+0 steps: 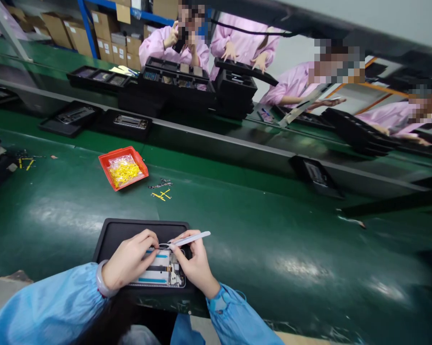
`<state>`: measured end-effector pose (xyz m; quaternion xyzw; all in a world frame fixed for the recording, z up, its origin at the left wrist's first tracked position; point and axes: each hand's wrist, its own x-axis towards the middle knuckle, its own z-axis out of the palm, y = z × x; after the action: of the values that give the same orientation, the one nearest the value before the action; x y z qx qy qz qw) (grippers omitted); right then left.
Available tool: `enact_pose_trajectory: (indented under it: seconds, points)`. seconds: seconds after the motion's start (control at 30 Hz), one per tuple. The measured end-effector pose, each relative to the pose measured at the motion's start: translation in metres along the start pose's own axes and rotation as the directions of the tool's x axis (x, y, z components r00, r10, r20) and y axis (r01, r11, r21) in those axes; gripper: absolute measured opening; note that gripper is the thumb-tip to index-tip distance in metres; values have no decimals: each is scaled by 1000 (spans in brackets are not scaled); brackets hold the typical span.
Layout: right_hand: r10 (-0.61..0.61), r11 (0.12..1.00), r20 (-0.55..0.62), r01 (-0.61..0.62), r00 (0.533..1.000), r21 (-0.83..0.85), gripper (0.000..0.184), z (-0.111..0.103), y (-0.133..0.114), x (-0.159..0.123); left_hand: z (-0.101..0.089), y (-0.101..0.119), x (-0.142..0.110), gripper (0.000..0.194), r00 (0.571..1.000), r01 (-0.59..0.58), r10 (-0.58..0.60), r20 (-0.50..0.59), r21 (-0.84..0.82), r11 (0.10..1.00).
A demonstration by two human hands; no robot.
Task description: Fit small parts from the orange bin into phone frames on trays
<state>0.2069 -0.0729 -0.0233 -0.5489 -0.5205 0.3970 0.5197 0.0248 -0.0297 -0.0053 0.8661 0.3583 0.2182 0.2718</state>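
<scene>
A black tray point(129, 229) lies on the green bench right in front of me, and an opened phone frame point(163, 271) with blue strips rests in it. My left hand point(129, 261) lies curled on the frame's left side, its fingertips pinching a small part at the frame's top edge. My right hand point(196, 263) is closed around white tweezers point(189, 239), whose tips point left toward that same spot. Both sleeves are light blue.
A red bin point(123, 167) of yellow parts sits further back, with loose yellow and dark small parts point(161, 189) beside it. Black trays point(130, 122) ride a grey conveyor beyond. Several people in pink coats work at stacked trays point(176, 79) across the line.
</scene>
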Motion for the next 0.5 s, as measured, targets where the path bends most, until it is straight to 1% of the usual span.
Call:
enact_pose_trajectory:
  seconds: [0.2,0.3,0.4,0.5]
  points:
    - [-84,992,-16,82,996,-95,15,1,0,-1,0,2,2,12,1000,20,-20,3,2,1000]
    - [-128,984,-12,125,992,-130,15,0,1,-3,-1,2,3,13,1000,3,-2,8,-7,1000]
    - [-140,982,-10,138,990,-133,15,0,1,-4,-3,1,3,14,1000,-26,26,13,-16,1000]
    - [-127,985,-1,126,992,-116,16,0,0,-3,-5,0,3,14,999,-32,33,22,-30,999]
